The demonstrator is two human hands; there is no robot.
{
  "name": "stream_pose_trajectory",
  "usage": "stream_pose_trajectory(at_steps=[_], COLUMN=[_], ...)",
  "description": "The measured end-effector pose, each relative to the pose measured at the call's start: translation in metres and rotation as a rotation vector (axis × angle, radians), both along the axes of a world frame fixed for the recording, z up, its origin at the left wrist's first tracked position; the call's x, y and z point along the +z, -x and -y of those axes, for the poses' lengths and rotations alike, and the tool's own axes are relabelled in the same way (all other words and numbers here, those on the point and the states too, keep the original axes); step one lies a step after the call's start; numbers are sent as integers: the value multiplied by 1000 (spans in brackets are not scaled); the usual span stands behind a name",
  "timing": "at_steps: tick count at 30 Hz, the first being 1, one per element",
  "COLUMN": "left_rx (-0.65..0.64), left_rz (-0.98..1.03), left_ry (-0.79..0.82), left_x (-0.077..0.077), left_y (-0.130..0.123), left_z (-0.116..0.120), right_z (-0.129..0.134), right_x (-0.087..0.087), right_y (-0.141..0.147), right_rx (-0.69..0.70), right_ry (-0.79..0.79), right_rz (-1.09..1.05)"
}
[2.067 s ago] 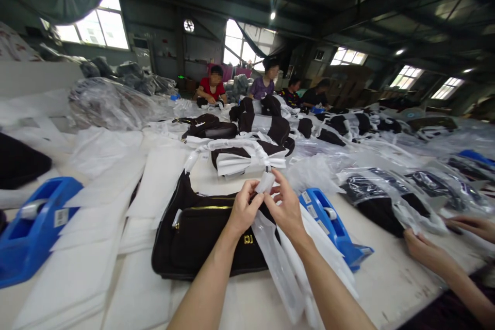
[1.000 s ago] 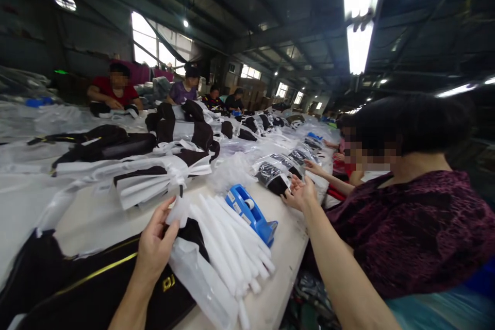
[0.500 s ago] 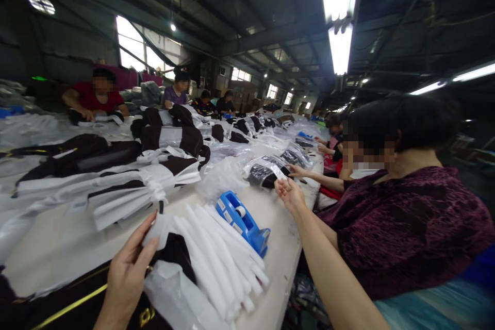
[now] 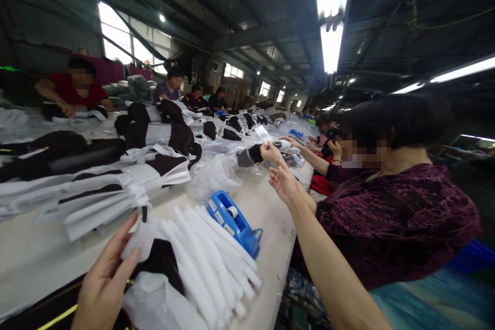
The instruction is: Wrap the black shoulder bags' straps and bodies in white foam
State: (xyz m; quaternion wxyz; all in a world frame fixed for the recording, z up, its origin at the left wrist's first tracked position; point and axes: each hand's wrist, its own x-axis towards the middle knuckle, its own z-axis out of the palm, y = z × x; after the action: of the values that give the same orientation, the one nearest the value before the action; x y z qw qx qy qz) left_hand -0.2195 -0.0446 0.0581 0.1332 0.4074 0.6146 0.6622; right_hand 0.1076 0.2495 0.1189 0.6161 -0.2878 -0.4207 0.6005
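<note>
My left hand pinches a thin white wrapping sheet between thumb and fingers, at the end of a black garment piece with yellow trim. Beside it fans a bundle of white foam-like strips. Over the table edge, my right hand is raised with loosely curled fingers, and nothing shows in it. Just beyond it a co-worker's hand holds up a small clear packet. A blue tape dispenser stands between the strips and the table edge.
The co-worker in a purple patterned top sits close on my right. Black and white wrapped garments heap across the table. A crumpled clear plastic bag lies behind the dispenser. More people sit along the far side.
The view has turned slightly right. The co-worker's hand has come up with the clear packet beside my right hand. A white strip at my right fingertips no longer shows there. My left hand keeps its pinch.
</note>
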Motion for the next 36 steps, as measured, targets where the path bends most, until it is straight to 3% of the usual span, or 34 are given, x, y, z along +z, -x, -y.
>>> stream_pose_trajectory(at_steps=[7,13,18,24,31,34,36], left_rx=[-58,-20,15,-25,-65,-72,-137], left_rz=[111,77,84,118,143,118,111], left_ry=[22,31,22,5,-30,-54,-76], left_x=[-7,-6,-2,0,-8,-7,-6], left_y=[7,3,-5,-6,5,1,-1], left_z=[-3,-4,-4,-3,-9,-5,-5], right_z=[1,-6,-5,11,31,51,68], right_x=[4,-6,-14,-20,-15,-15,-17], right_y=[-5,-10,-14,-2,9,17,32], right_rx=[115,-38,-20,-7,-3,4,109], right_ry=[-3,40,48,62,197,182,114], right_rz=[-68,-120,-106,-59,-10,140,268])
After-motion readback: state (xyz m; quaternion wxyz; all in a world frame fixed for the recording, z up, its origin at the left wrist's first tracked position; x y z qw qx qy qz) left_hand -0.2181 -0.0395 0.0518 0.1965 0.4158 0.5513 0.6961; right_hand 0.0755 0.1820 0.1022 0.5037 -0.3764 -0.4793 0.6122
